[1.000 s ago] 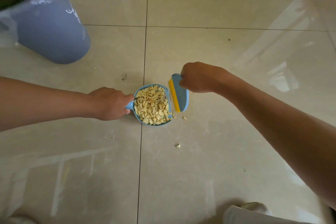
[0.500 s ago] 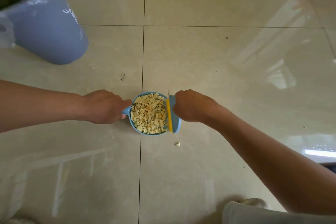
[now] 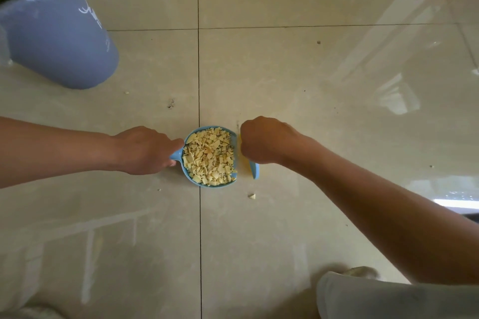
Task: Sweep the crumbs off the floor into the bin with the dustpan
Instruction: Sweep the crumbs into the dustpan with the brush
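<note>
Head: left grip (image 3: 145,150) tight round dustpan (image 3: 176,155)

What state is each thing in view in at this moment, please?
Dustpan: at floor level, heaped with crumbs, handle gripped by the left hand.
Brush: gripped by the right hand, against the pan's open edge.
Bin: standing open, lined with a bag.
Stray crumb: loose on the floor.

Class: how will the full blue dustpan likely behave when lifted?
The dustpan probably stays stiff: it looks like moulded plastic. Its crumbs are heaped near the rim, so tilting would likely spill some. The left hand grips only the short handle, so it may dip.
</note>
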